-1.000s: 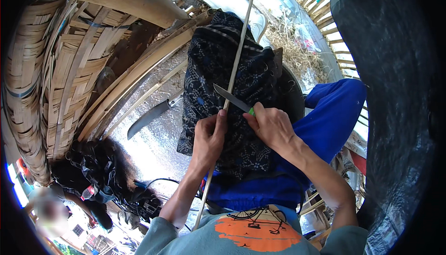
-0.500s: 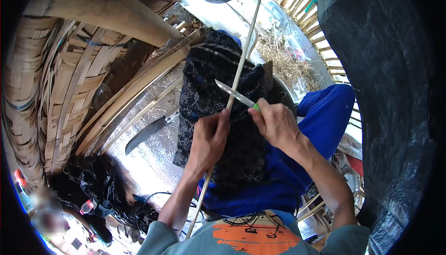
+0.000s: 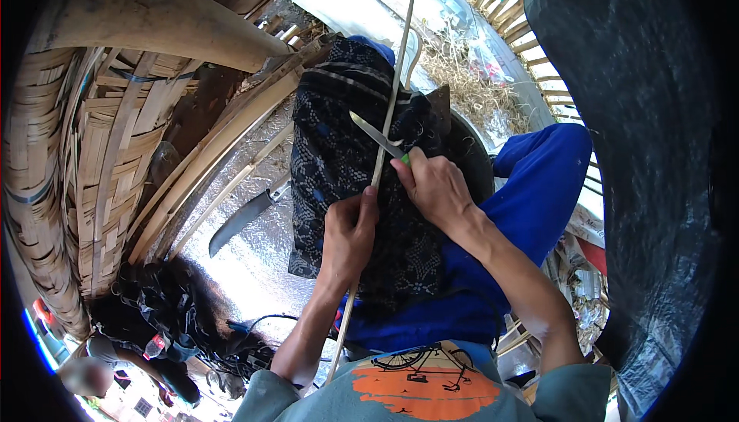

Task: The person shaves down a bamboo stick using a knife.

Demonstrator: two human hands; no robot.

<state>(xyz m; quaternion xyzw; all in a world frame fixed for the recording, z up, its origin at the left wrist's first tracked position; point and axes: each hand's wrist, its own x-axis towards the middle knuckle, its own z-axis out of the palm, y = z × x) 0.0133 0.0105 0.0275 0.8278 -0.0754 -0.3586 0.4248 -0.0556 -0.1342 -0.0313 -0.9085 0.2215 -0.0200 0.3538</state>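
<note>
A long thin bamboo strip (image 3: 394,91) runs from beside my left forearm, over my lap, to the far edge. My left hand (image 3: 350,233) is closed on it, thumb lying along the strip. Just beyond that thumb, a small knife (image 3: 371,133) lies across the strip, its blade pointing far left. My right hand (image 3: 440,190) grips the knife's green handle. A pale curl of shaving (image 3: 396,143) shows by the blade near the handle. Under both hands, a dark patterned cloth (image 3: 331,153) covers my lap.
A broad-bladed machete (image 3: 241,222) lies on the floor to the left. Beyond it are long bamboo poles (image 3: 212,156) and woven bamboo panels (image 3: 115,160). Dark plastic sheeting (image 3: 623,153) hangs at right. Straw (image 3: 481,87) lies far right; another person (image 3: 138,364) is at lower left.
My right hand and the knife have moved left and slightly farther along the strip. A shaving curl now shows by the blade. The strip's far end has shifted left.
</note>
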